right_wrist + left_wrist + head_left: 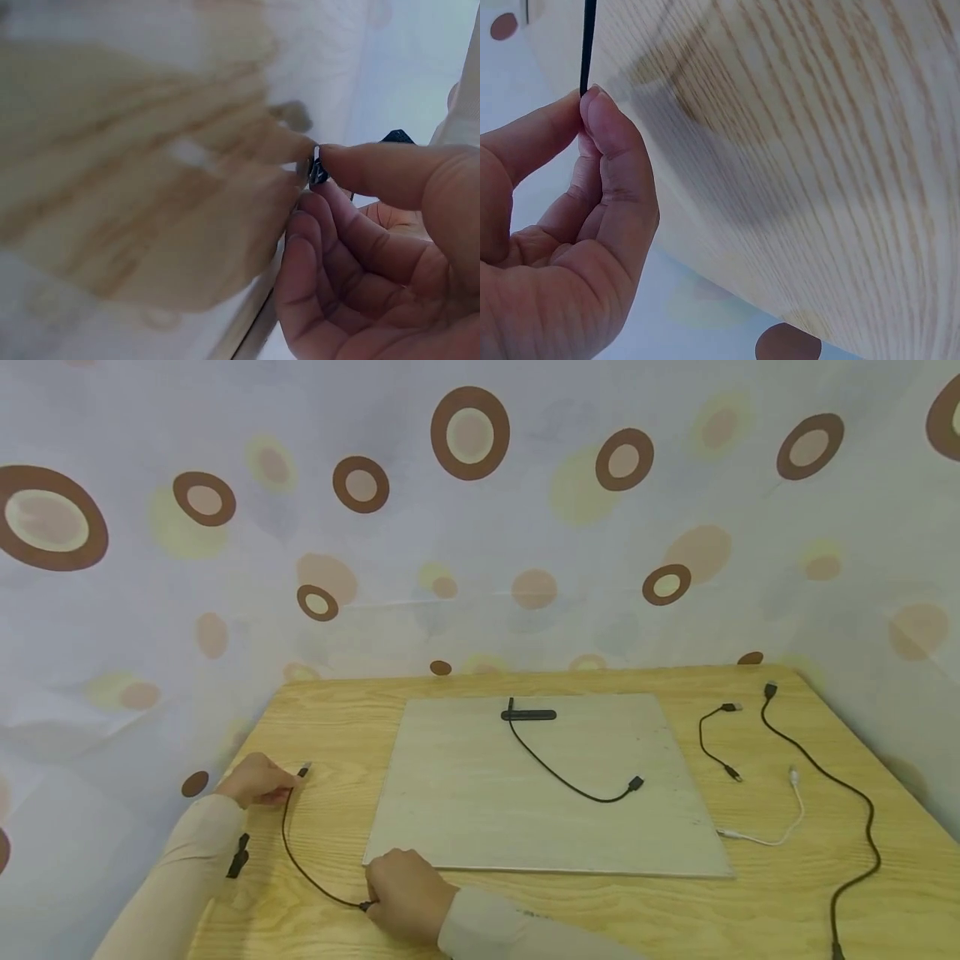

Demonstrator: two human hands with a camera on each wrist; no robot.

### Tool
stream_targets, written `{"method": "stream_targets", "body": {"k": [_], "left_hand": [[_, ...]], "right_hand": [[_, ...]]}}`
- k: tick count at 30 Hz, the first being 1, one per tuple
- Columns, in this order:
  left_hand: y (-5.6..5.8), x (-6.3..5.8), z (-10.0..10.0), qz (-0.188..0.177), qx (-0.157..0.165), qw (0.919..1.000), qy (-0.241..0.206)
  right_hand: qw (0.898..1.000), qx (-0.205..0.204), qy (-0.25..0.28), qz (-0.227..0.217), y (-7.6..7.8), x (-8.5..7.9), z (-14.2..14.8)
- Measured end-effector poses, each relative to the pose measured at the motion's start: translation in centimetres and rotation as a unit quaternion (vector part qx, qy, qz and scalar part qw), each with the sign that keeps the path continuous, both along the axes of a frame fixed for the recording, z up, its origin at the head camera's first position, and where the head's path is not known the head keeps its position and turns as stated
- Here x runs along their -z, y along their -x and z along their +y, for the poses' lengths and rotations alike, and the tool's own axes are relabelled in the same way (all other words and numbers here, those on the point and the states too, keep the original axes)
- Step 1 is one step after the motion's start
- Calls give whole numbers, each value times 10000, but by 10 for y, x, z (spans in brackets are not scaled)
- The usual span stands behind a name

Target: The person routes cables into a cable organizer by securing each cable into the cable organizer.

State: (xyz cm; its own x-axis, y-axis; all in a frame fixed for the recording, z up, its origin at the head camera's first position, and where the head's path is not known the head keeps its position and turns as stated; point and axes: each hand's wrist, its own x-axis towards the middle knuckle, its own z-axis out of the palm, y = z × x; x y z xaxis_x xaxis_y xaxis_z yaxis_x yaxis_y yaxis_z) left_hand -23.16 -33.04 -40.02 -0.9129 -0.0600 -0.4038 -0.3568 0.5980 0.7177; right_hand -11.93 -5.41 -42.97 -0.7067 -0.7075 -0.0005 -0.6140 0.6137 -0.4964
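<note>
A short black USB cable [284, 828] is stretched in a slack curve between the two hands at the table's left front. My left hand [261, 779] pinches it between thumb and fingertip just below its metal-tipped plug [304, 769]. Seen from the left wrist, the thin black cord [588, 45] rises from that pinch. My right hand [408, 893] pinches the connector [365, 906] at the other end, beside the board's front left corner. In the right wrist view, this small dark connector [318, 169] shows between thumb and fingers, partly hidden.
A pale flat board [465, 802] lies mid-table, bearing another black cable [555, 774] and a dark oblong strip [538, 715]. To the right lie a short black cable [702, 739], a white cable [799, 810] and a long black cable [870, 827]. A patterned cloth [480, 527] hangs behind.
</note>
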Motion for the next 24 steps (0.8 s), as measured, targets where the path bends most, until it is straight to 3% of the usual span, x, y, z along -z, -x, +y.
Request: {"method": "stream_targets", "body": {"k": [4,10,24], "left_hand": [[0,-5,2,-40,-6,10000,33],[-1,-6,2,-71,-88,9999,-15],[-5,-7,-2,57,22,9999,118]], "right_hand": [[9998,-109,-73,160,1,-2,1],[9999,29,-107,-53,1,-7,2],[9991,74,411,-80,0,-11,9]]}}
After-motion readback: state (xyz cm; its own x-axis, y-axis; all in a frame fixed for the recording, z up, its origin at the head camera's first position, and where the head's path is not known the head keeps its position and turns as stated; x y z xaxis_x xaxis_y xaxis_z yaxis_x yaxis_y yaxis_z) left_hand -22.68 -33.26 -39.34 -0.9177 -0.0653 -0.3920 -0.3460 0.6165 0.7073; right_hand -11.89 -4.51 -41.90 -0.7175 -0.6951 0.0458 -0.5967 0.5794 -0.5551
